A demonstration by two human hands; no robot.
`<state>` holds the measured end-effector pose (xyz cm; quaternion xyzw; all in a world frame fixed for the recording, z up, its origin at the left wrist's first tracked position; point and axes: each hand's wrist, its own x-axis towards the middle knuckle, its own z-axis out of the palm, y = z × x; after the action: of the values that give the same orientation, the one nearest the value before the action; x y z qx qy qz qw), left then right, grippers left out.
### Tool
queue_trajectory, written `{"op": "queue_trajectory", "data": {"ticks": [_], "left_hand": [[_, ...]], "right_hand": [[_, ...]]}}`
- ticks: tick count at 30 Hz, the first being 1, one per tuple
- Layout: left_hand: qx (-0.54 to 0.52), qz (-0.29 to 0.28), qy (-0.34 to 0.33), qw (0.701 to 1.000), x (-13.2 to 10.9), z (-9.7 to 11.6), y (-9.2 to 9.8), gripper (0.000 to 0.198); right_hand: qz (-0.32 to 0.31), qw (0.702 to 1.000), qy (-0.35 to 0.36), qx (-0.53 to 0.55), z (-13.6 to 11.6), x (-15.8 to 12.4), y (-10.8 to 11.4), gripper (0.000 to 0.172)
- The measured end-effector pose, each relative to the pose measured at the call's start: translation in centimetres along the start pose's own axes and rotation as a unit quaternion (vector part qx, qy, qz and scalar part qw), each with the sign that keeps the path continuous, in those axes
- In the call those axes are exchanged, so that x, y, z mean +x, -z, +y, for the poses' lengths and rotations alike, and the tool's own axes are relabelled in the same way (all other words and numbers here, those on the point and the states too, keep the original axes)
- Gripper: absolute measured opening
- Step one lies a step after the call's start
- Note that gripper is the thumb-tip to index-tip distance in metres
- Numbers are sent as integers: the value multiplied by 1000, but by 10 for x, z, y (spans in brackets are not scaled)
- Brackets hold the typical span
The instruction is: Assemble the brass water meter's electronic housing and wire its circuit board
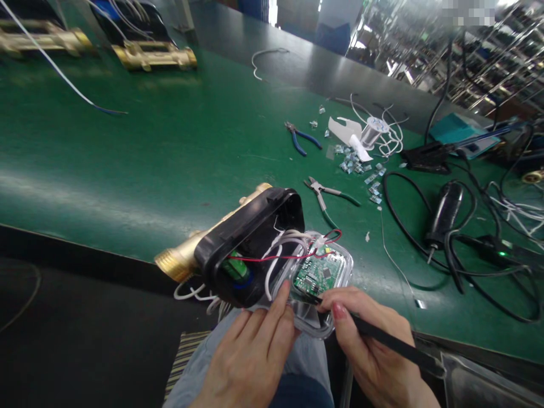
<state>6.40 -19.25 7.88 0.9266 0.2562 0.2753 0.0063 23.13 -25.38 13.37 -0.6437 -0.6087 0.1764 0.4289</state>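
A black plastic housing (250, 243) on a brass meter body (178, 263) is tilted at the table's front edge. A green battery (238, 269) lies inside it. Red and white wires run to a green circuit board (317, 275) in a clear plastic cover (346, 266) beside it. My left hand (255, 351) is closed on the near edge of the cover, fingertips next to the housing; its thumb is hidden. My right hand (365, 334) grips black tweezers (391, 340), whose tips are at the board's lower edge.
Blue-handled cutters (301, 139) and green-handled cutters (329, 192) lie on the green table (127, 164). Behind are a solder spool (374, 133) and several small clear-blue pieces (352, 161). A black corded tool (444, 215) lies right; another brass meter (155, 58) stands far left.
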Motion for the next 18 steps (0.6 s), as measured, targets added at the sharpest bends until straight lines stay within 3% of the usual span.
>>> {"op": "queue_trajectory", "data": {"ticks": [10,18], "left_hand": [[0,9,-2,1000,0,1,0,20],[3,9,-1,1000,4,1,4,21]], "right_hand": [[-30,999,13,-31,-3,-3,-1,17],[-7,996,16,-89,-13,-2,-9,16]]}}
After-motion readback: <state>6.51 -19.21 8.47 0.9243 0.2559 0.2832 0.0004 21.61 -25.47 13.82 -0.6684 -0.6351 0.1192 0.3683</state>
